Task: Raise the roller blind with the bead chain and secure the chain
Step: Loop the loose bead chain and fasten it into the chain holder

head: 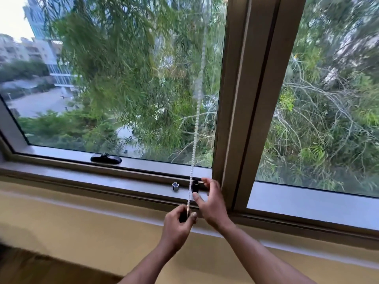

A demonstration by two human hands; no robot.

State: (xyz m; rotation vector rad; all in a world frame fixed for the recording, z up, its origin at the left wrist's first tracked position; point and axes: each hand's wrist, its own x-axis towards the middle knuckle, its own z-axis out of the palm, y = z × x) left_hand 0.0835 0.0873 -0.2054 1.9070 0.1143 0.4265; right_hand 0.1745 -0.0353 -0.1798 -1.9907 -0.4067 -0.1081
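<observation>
So the big window [123, 78] is fully clear of blind, nothing of the fabric shows in view, so I'd guess the raising part is basically done and this is the securing bit. The brown frame post [246, 99] splits the two panes, and below runs the grey sill [102, 177] with a black window handle [106, 159] off to the left.

The bead chain [195, 124] hangs down in front of the glass just left of the post, running to the sill and into the left hand [178, 222]. That hand's fingers are pinched together on the bottom of the chain loop, pulling it fairly straight. The right hand [212, 203] sits just beside it, fingers partly apart and curled around a small black clip [195, 186] on the sill, thumb below it, forefinger above. Can't tell if it's actually gripping the clip or just touching. There's also a little silver fitting [175, 186] just left of the chain.

Tip for this step: keep the left hand holding gentle tension so the chain stays straight, steady the clip with the right, then seat the beads right into it. Don't yank, or the blind could creep.
</observation>
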